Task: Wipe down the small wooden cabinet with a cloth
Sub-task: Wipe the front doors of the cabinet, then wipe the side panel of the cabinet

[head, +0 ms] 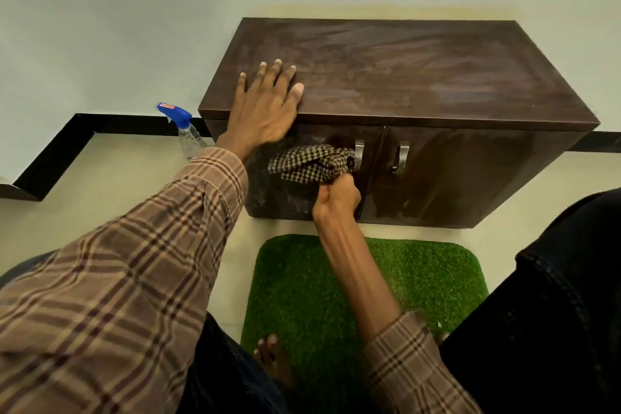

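- A spray bottle stands on the floor just left of the cabinet.
- The left hand lies flat, fingers spread, on the cabinet's top left corner, steadying it.
- The right hand grips a bunched checked cloth against the left door, beside its handle.
- The cloth looks soft and light, best held wadded; the cabinet seems stiff and heavy.

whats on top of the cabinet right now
Only the left hand lies flat on the cabinet top, near its left front corner. The rest shows smeared bare wood; what lies under the palm is hidden.
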